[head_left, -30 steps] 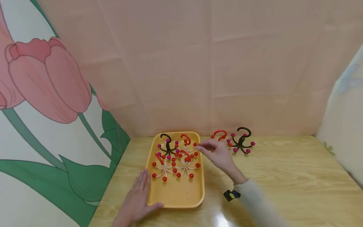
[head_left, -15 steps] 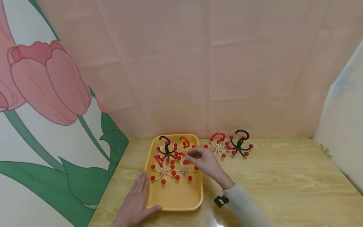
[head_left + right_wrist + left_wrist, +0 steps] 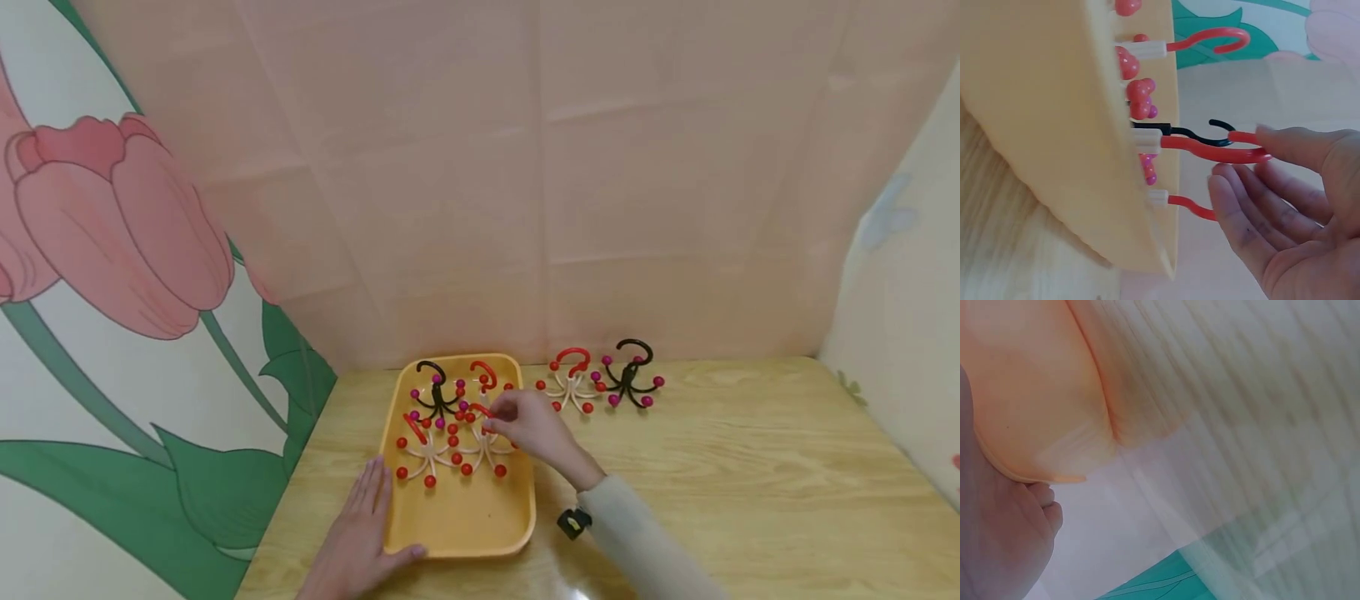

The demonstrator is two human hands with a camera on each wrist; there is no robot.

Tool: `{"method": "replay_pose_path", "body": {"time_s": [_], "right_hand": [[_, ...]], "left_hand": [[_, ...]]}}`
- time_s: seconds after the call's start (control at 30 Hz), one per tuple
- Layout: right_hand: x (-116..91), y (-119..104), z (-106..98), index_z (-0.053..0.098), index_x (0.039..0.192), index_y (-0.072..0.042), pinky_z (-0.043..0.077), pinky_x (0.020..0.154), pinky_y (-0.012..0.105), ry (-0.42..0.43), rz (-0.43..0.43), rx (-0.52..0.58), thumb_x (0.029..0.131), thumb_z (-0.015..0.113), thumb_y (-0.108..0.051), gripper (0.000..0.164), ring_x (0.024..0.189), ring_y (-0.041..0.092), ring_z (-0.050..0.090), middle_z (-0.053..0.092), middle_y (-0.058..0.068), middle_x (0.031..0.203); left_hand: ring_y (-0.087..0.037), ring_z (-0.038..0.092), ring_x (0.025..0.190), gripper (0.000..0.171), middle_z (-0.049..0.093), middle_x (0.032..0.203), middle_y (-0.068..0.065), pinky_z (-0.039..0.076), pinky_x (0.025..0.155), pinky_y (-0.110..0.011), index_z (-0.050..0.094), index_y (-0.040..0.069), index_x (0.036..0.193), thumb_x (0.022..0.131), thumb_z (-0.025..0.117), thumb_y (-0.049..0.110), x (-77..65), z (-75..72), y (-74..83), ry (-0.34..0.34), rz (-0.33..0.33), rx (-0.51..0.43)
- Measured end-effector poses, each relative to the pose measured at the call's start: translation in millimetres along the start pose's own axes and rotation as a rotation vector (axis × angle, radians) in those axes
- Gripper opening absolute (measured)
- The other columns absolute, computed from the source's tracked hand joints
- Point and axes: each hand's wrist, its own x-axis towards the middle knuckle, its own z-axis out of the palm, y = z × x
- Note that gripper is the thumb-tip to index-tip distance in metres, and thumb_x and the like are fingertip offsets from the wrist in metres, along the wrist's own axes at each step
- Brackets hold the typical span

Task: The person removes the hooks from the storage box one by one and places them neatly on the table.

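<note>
In the head view, my left hand (image 3: 352, 521) lies along the left side of a yellow tray (image 3: 457, 525), fingers straight, thumb at its front edge. Over the tray's right side, my right hand (image 3: 532, 421) reaches in and holds the red hook of a white, ball-legged hanger. The right wrist view has that red-hooked hanger (image 3: 1191, 147) with my thumb on the hook's bend and fingertips just below. Inside the tray stand another front red-hooked hanger (image 3: 429, 454), a black hanger with magenta balls (image 3: 438, 396), and one more red hook (image 3: 483, 369) behind, partly covered.
Right of the tray, on the wooden table (image 3: 712, 483), stand a red-hooked white hanger (image 3: 573, 387) and a black hanger (image 3: 628, 379). A pinkish cloth (image 3: 450, 167) hangs at the back, and a tulip-patterned panel (image 3: 112, 225) rises on the left.
My right hand has moved left, from beyond the tray's right rim to the red hook inside. My left hand stays by the tray. The view has shifted slightly.
</note>
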Motion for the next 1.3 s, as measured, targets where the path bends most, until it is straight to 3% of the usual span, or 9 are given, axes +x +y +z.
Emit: {"method": "replay_pose_path", "body": {"time_s": [0.3,0.8,1.0,1.3], "right_hand": [[-2.3,0.2,-0.1,0.080,0.094,-0.011,0.058,0.061,0.024,-0.017,0.036,0.002,0.089,0.084,-0.013,0.007,0.075,0.009,0.068,0.078,-0.001,0.087],[-7.5,2.8,2.1,0.085,0.096,-0.013,0.056,0.053,0.023,0.060,0.017,0.067,0.090,0.082,-0.011,0.006,0.071,0.013,0.074,0.083,0.003,0.092],[-7.4,5.1,1.1,0.084,0.100,-0.009,0.057,0.055,0.023,0.049,0.001,0.084,0.091,0.082,-0.013,0.010,0.071,0.010,0.072,0.083,0.005,0.094],[-7.2,-0.2,-4.5,0.085,0.102,-0.013,0.057,0.055,0.023,0.053,0.002,0.092,0.090,0.084,-0.015,0.012,0.071,0.009,0.072,0.083,0.004,0.096]], "left_hand": [[-0.040,0.010,0.166,0.129,0.004,0.178,-0.018,0.022,0.133,-0.056,0.020,0.003,0.167,0.081,0.048,0.095,1.3,-2.2,2.2,-0.020,-0.017,-0.008],[-0.039,0.010,0.166,0.130,0.005,0.179,-0.017,0.024,0.133,-0.056,0.019,0.005,0.168,0.080,0.049,0.096,-1.0,-0.9,2.5,-0.019,-0.033,-0.022],[-0.039,0.011,0.166,0.131,0.005,0.179,-0.017,0.024,0.133,-0.057,0.019,0.005,0.168,0.079,0.049,0.096,-0.5,-0.5,3.5,-0.018,-0.038,-0.031],[-0.040,0.010,0.166,0.130,0.004,0.178,-0.018,0.023,0.133,-0.057,0.017,0.004,0.168,0.080,0.048,0.095,1.4,-0.7,3.4,-0.030,-0.031,-0.033]]}}
